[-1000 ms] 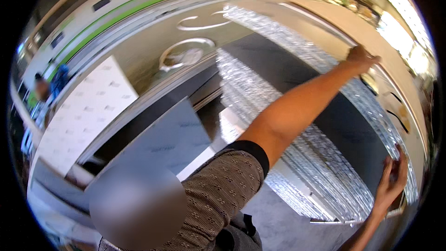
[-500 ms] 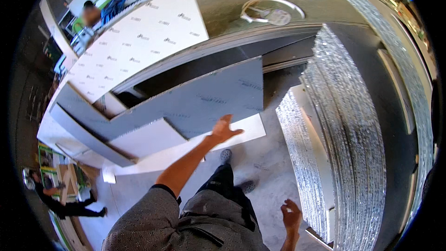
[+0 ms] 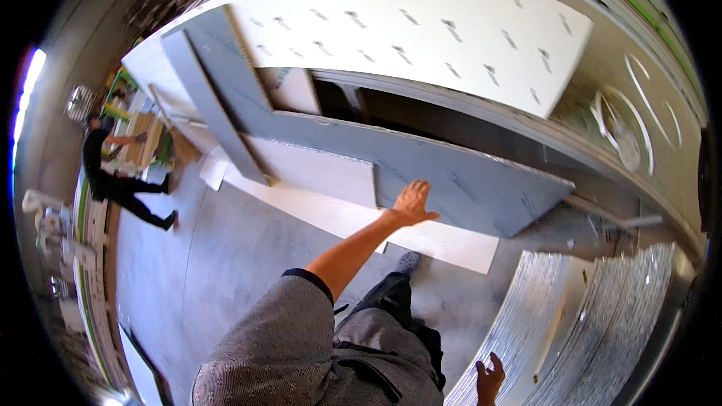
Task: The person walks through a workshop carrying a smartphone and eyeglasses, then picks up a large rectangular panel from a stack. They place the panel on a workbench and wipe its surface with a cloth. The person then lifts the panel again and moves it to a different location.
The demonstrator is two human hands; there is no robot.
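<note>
**My left hand [image 3: 412, 204] before a grey panel [image 3: 481, 180], my right hand [image 3: 490, 381] beside silver-edged sheets [image 3: 624, 316]**

Nearest to me is my patterned sleeve [image 3: 271, 338], which the lower border cuts. My right hand is also cut there, so its wrist does not show; its fingers are spread and curled, with nothing between them. It appears in front of the silver-edged sheets, and I cannot tell if it touches them. This stack, too, runs out of view at the bottom.

One shoe [image 3: 408, 262] of mine is visible; the other I cannot make out. Above it, my left hand holds nothing: the fingers lie rather close together, the thumb apart. It covers part of the grey panel's lower edge, but contact is not clear. The panel stands tilted before the worktable [image 3: 677, 214], its marks too blurred to read. A small white panel [image 3: 323, 169] hides some of it, and a narrow grey strip [image 3: 214, 105] crosses its left end.

Farther, a white sheet [image 3: 421, 15] lies on the worktable. At far left, a co-worker [image 3: 113, 165] in dark clothes stands by blurred equipment.
</note>
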